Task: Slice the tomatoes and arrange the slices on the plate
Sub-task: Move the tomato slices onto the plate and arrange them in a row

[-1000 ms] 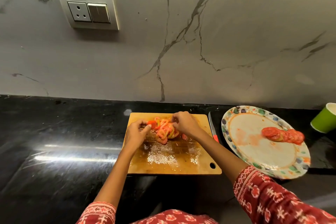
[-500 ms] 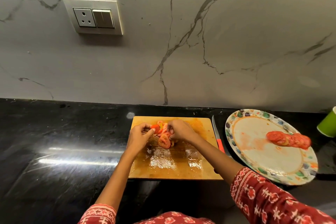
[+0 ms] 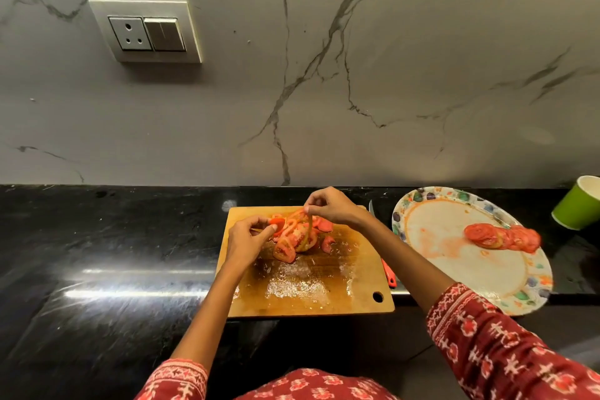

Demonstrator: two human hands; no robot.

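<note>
done: one row of slices (image 3: 501, 238) near plate's (image 3: 454, 273) right rim | left: loose slices (image 3: 293, 237) piled at cutting board's (image 3: 311, 299) far edge | left hand (image 3: 248, 242) pinching one piece, right hand (image 3: 331, 206) pinching up another | roughly halfway imo

Two bare hands: left hand (image 3: 248, 239), right hand (image 3: 331, 207)
One rectangular wooden cutting board (image 3: 324, 289)
One round plate with a multicoloured patterned rim (image 3: 467, 269)
One knife with a red-orange handle (image 3: 388, 271)
One green paper cup (image 3: 579, 203)
One heap of red tomato slices on the board (image 3: 297, 235), count unclear
One overlapping row of tomato slices on the plate (image 3: 501, 237), count unclear
One wall socket-and-switch panel (image 3: 146, 30)
</note>
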